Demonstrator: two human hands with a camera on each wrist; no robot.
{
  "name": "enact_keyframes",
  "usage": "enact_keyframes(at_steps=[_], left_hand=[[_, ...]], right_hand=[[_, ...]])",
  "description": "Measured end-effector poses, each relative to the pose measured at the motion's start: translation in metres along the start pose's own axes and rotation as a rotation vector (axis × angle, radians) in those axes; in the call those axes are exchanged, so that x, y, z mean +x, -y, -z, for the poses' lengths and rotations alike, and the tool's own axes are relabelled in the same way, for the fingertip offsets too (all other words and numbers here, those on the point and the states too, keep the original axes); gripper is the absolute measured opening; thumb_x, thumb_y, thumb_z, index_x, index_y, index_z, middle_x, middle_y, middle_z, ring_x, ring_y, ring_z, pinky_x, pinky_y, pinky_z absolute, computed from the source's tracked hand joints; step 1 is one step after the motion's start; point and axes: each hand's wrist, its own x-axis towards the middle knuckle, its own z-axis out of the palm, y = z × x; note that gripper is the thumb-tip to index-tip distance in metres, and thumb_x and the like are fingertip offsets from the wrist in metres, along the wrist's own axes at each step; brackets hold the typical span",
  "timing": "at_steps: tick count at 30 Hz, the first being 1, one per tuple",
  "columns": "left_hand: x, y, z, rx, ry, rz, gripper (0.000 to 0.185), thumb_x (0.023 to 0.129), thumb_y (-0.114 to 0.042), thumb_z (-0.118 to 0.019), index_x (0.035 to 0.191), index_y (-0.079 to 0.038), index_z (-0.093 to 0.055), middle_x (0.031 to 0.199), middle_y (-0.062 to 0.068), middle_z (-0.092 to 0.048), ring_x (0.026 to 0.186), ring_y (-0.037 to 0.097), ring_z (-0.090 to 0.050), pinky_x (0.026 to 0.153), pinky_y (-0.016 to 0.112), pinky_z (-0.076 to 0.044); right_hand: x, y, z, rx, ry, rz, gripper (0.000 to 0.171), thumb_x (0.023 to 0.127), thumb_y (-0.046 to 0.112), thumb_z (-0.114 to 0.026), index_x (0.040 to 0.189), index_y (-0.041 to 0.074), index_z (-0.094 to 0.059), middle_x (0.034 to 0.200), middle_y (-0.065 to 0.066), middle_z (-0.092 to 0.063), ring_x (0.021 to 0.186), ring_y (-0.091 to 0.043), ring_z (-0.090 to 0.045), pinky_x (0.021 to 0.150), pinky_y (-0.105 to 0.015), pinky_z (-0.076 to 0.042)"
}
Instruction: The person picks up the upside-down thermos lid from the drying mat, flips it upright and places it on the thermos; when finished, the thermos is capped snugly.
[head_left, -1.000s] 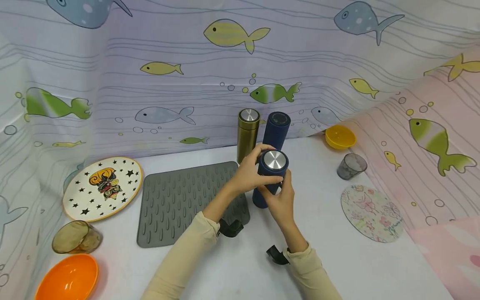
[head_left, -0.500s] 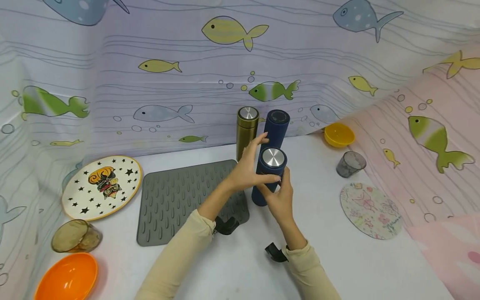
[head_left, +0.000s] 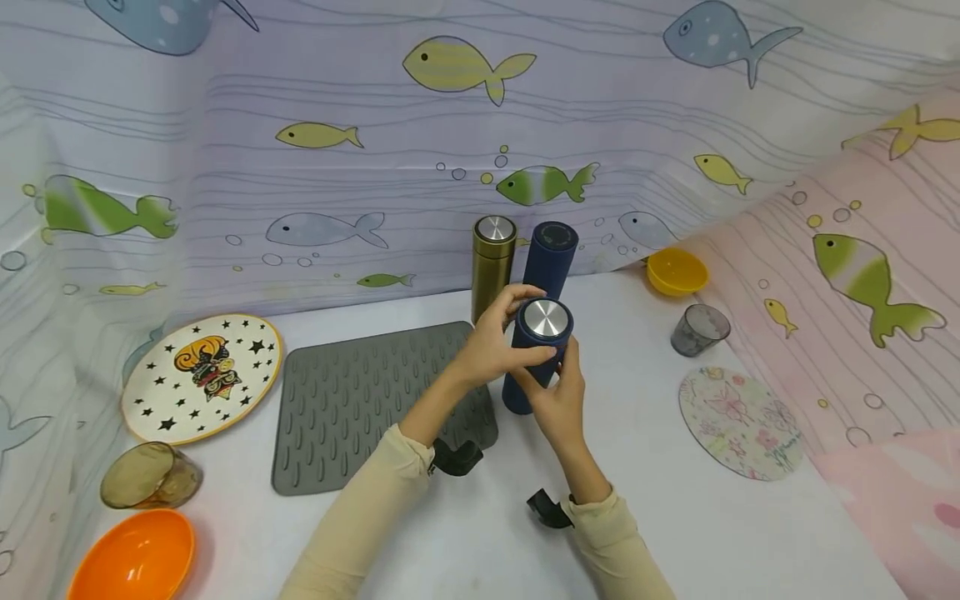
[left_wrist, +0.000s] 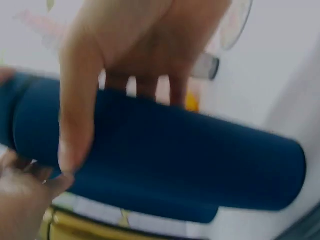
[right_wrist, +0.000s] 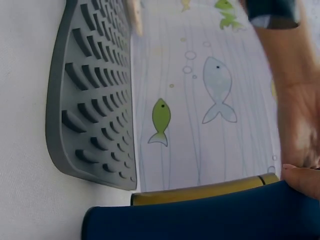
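A dark blue thermos bottle (head_left: 517, 397) with a shiny silver-topped lid (head_left: 546, 318) stands upright between both hands. My left hand (head_left: 495, 346) grips around its lid end, fingers behind and thumb across the front. Just below, my right hand (head_left: 558, 404) holds the bottle's body. The left wrist view shows the right thumb (left_wrist: 77, 135) lying across the blue body, with the other fingers behind it. A second blue thermos (head_left: 551, 262) and a gold thermos (head_left: 491, 271) stand close behind the held one.
A grey ridged mat (head_left: 375, 408) lies left of the bottle. Farther left are a star-patterned plate (head_left: 255, 387), an amber glass (head_left: 150, 475) and an orange bowl (head_left: 138, 554). On the right are a yellow bowl (head_left: 677, 273), a grey glass (head_left: 700, 330) and a round patterned mat (head_left: 738, 425).
Half a second ago the left fingers were spread away from the lid; they have come back round it. The right hand keeps its hold on the body, and the bottle stays in place.
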Motion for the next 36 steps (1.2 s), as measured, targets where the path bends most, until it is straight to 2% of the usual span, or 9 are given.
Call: enact_keyframes(at_steps=[2,6,8,11,16,22,26,31,36], left_hand=[[0.000,-0.001,0.002,-0.050,0.025,0.022,0.081,0.077,-0.012,-0.076,0.147,-0.005,-0.034,0.149,0.016,-0.043,0.141,0.028,-0.037,0.118,0.056,-0.024],[0.000,-0.001,0.003,0.040,0.025,0.056,0.087,0.076,-0.022,-0.082,0.148,-0.009,-0.034,0.151,0.013,-0.040,0.141,0.024,-0.036,0.117,0.053,-0.028],[0.001,0.000,0.005,-0.021,0.043,0.043,0.080,0.078,-0.017,-0.079,0.146,-0.005,-0.037,0.145,0.017,-0.047,0.134,0.029,-0.045,0.115,0.051,-0.032],[0.001,0.001,0.008,-0.113,0.068,0.024,0.079,0.077,-0.009,-0.075,0.146,-0.003,-0.036,0.146,0.019,-0.047,0.138,0.031,-0.041,0.120,0.054,-0.022],[0.001,-0.004,0.009,0.081,0.031,0.021,0.078,0.073,-0.019,-0.087,0.140,-0.008,-0.048,0.139,0.008,-0.055,0.136,0.025,-0.046,0.114,0.050,-0.034],[0.019,0.000,0.031,-0.117,0.278,0.051,0.069,0.074,0.004,-0.080,0.137,-0.002,-0.053,0.127,0.012,-0.061,0.118,0.023,-0.057,0.107,0.039,-0.042],[0.025,0.003,0.038,-0.155,0.379,0.110,0.072,0.079,-0.001,-0.076,0.144,-0.005,-0.048,0.132,0.013,-0.057,0.121,0.024,-0.056,0.107,0.041,-0.044],[0.011,0.008,0.042,-0.036,0.295,0.085,0.081,0.083,-0.016,-0.079,0.152,-0.008,-0.037,0.152,0.011,-0.045,0.141,0.027,-0.042,0.118,0.049,-0.030],[-0.019,0.011,0.052,-0.027,0.146,0.131,0.080,0.082,-0.013,-0.079,0.152,-0.011,-0.039,0.154,0.011,-0.043,0.144,0.026,-0.038,0.120,0.048,-0.026]], right_hand=[[0.000,0.001,0.000,0.003,0.004,0.002,0.069,0.082,0.000,-0.078,0.140,-0.005,-0.042,0.132,-0.026,-0.056,0.123,-0.042,-0.053,0.101,-0.062,-0.042],[0.000,0.002,-0.001,0.003,-0.001,0.010,0.067,0.081,-0.002,-0.078,0.139,-0.006,-0.043,0.130,-0.027,-0.057,0.123,-0.043,-0.053,0.102,-0.063,-0.041],[0.000,0.003,-0.002,0.009,0.002,0.015,0.068,0.082,-0.001,-0.078,0.139,-0.005,-0.042,0.132,-0.027,-0.056,0.124,-0.043,-0.053,0.102,-0.063,-0.041],[-0.001,0.004,-0.003,0.011,0.001,0.014,0.068,0.081,-0.001,-0.078,0.139,-0.006,-0.042,0.131,-0.027,-0.056,0.123,-0.043,-0.053,0.102,-0.061,-0.042],[-0.001,0.006,-0.002,-0.014,0.002,0.038,0.067,0.081,-0.001,-0.079,0.137,-0.007,-0.043,0.129,-0.028,-0.058,0.121,-0.043,-0.054,0.100,-0.062,-0.043],[0.006,0.007,0.006,-0.025,0.094,0.102,0.070,0.078,-0.005,-0.079,0.138,-0.009,-0.042,0.131,-0.029,-0.057,0.122,-0.046,-0.054,0.098,-0.065,-0.044],[0.014,-0.018,0.008,-0.042,0.133,0.098,0.073,0.079,0.003,-0.082,0.140,-0.002,-0.043,0.132,-0.023,-0.058,0.123,-0.040,-0.056,0.097,-0.064,-0.047],[0.037,-0.038,0.022,-0.068,0.059,0.078,0.076,0.077,0.009,-0.085,0.140,0.000,-0.044,0.131,-0.021,-0.059,0.121,-0.037,-0.058,0.096,-0.062,-0.048],[0.090,-0.054,0.047,-0.135,-0.106,0.041,0.080,0.079,0.015,-0.084,0.144,0.001,-0.039,0.137,-0.021,-0.056,0.124,-0.037,-0.056,0.102,-0.057,-0.046]])
